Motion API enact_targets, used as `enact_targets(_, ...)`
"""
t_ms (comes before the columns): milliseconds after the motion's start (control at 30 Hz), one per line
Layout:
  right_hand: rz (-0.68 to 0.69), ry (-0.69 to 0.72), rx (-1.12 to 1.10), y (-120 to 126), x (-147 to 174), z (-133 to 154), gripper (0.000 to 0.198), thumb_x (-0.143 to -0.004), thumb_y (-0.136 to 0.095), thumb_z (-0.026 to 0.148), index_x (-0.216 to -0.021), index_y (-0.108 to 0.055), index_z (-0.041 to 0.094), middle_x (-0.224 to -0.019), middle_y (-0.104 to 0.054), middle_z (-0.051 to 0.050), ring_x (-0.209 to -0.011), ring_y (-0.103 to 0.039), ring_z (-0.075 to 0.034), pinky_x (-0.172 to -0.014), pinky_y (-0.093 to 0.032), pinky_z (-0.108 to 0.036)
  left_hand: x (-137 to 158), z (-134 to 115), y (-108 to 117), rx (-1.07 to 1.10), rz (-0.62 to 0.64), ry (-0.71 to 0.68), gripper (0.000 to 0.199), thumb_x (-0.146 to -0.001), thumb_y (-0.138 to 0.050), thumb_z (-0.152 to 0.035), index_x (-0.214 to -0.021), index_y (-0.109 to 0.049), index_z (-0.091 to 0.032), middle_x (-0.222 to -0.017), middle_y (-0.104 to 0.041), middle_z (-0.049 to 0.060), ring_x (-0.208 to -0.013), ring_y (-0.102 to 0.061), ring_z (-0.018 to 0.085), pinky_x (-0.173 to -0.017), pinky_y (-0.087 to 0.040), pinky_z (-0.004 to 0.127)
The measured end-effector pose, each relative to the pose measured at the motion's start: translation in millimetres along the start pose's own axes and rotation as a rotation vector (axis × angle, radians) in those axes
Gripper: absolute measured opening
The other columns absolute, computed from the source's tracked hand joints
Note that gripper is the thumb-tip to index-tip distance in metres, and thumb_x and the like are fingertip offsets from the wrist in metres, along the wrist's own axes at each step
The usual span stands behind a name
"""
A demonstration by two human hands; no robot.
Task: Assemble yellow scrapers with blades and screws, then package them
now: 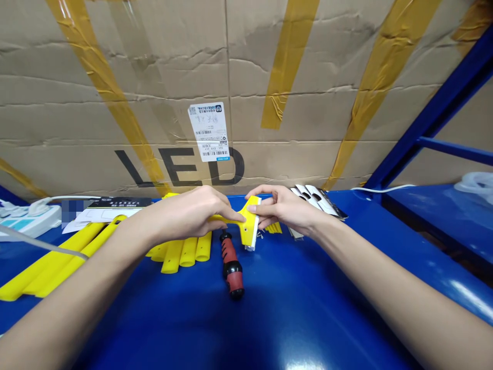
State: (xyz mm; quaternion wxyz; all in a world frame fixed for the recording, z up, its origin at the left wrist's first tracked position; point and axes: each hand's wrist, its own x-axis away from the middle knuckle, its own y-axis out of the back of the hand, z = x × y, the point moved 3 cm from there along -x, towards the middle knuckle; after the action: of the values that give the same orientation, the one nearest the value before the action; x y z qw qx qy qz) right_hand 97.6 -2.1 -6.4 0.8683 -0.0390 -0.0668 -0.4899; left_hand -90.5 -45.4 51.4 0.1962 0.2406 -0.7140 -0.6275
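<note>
A yellow scraper (248, 234) with a pale strip along its right edge is held up between my two hands. My left hand (202, 210) is closed around its handle, index finger stretched along it toward the head. Fingers and thumb of my right hand (279, 205) pinch the head near the pale edge. Just below lies a red and black screwdriver (232, 267), its handle pointing toward me. Several yellow tube-like handles (187, 252) lie under and beside my left hand. Small screws (261, 234) and flat yellow pieces (274, 227) lie by my right hand.
More yellow tubes (73, 257) lie at the left, near a white power strip (31, 221) and a black and white package (111, 205). White packaged pieces (316, 198) lie at the back right. A large cardboard box (246, 67) stands behind the blue table (308, 308).
</note>
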Motion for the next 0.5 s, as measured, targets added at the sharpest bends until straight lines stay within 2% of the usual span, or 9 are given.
enact_targets(100, 0.002, 0.017, -0.005, 0.4, 0.3, -0.4, 0.027, -0.08, -0.079, 0.018, -0.101, -0.062, 0.018, -0.071, -0.073, -0.003, -0.058, -0.07, -0.013, -0.061, -0.063, -0.025, 0.8, -0.2, 0.2, -0.042, -0.026, -0.013, 0.033, -0.096, -0.055, -0.018, -0.123, -0.073, -0.026, -0.1, -0.075, 0.006, -0.082, -0.069, 0.018, -0.069, -0.049, 0.026)
enact_targets(300, -0.004, 0.07, 0.053, 1.2, 0.3, 2.0, 0.034, -0.074, -0.084, 0.022, -0.099, -0.06, 0.019, -0.064, -0.07, 0.001, -0.055, -0.068, -0.012, -0.058, -0.058, -0.023, 1.1, 0.1, -1.1, -0.076, -0.046, -0.043, 0.033, -0.096, -0.055, -0.019, -0.122, -0.073, -0.029, -0.092, -0.072, 0.005, -0.078, -0.066, 0.016, -0.067, -0.047, 0.024)
enact_targets(500, 0.015, 0.115, 0.103, 1.2, 2.7, 6.9, 0.033, -0.074, -0.083, 0.022, -0.096, -0.059, 0.019, -0.064, -0.07, 0.001, -0.056, -0.066, -0.012, -0.059, -0.054, -0.024, 2.7, -2.6, -3.3, -0.115, -0.044, -0.025, 0.031, -0.097, -0.053, -0.022, -0.118, -0.075, -0.029, -0.095, -0.069, 0.007, -0.079, -0.065, 0.017, -0.07, -0.048, 0.027)
